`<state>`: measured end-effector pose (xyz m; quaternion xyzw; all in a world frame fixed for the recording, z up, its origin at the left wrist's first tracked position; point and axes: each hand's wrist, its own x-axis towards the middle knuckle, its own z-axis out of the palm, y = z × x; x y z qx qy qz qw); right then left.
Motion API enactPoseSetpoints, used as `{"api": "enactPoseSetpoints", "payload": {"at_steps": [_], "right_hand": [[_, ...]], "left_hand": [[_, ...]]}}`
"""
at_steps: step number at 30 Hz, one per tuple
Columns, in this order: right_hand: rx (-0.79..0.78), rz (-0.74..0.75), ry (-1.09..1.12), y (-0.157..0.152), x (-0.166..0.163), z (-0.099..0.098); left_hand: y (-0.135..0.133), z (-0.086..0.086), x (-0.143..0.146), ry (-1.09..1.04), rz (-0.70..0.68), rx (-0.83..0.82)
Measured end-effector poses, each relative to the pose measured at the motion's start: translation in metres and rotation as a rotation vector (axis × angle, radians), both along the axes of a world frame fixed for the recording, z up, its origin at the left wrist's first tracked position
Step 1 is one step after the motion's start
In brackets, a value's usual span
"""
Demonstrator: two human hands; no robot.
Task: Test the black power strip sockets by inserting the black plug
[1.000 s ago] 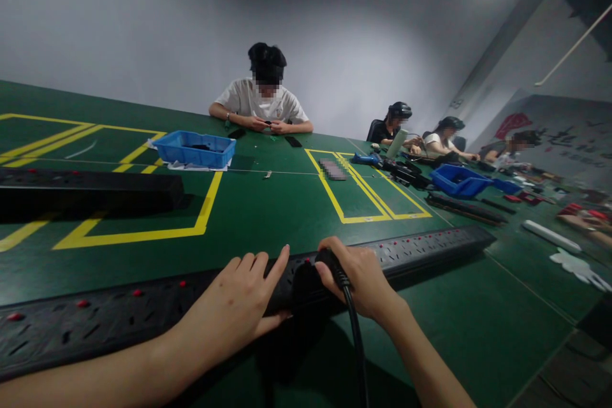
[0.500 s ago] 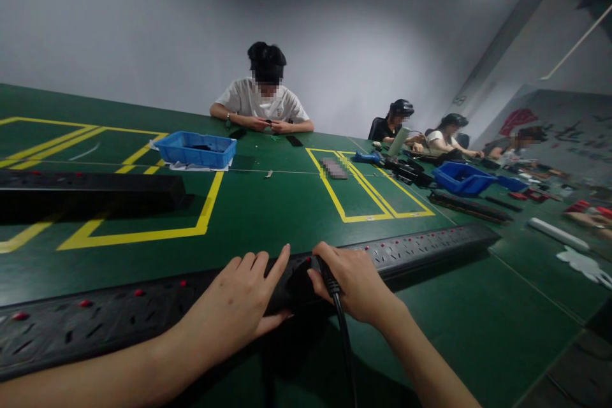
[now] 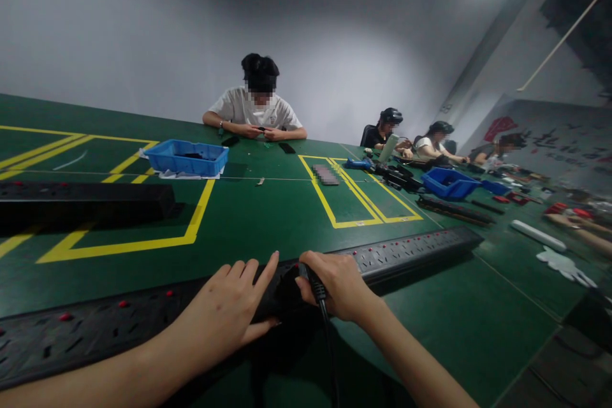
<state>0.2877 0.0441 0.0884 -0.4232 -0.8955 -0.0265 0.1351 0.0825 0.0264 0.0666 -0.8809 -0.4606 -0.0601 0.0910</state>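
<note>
A long black power strip (image 3: 411, 251) with red switches and several sockets lies slantwise across the table in front of me. My left hand (image 3: 232, 303) grips its middle, fingers over the far side and thumb along the near side, with the index finger stretched out. Just right of it, my right hand (image 3: 340, 285) is closed on a black plug (image 3: 317, 287) at the strip. From the plug a black cord (image 3: 327, 344) hangs down toward me. My fingers hide the plug's front, so I cannot tell how far it sits in a socket.
Another black power strip (image 3: 143, 201) lies at the left, near a light blue bin (image 3: 186, 162) on the green table (image 3: 268, 223). Yellow tape marks rectangles. A co-worker (image 3: 258, 105) sits opposite. At the right are a dark blue bin (image 3: 449, 185), a white glove (image 3: 564, 264) and more people.
The view has shifted slightly, so the scene sits a little further left and lower. Both hands keep the same holds on the power strip and the plug.
</note>
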Motion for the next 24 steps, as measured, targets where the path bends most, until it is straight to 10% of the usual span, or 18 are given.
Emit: {"api": "enactPoseSetpoints", "payload": {"at_steps": [24], "right_hand": [[0.107,-0.087,0.14,-0.002,0.001,-0.023]], "left_hand": [[0.009,-0.003,0.038,-0.018,-0.013,-0.011]]}}
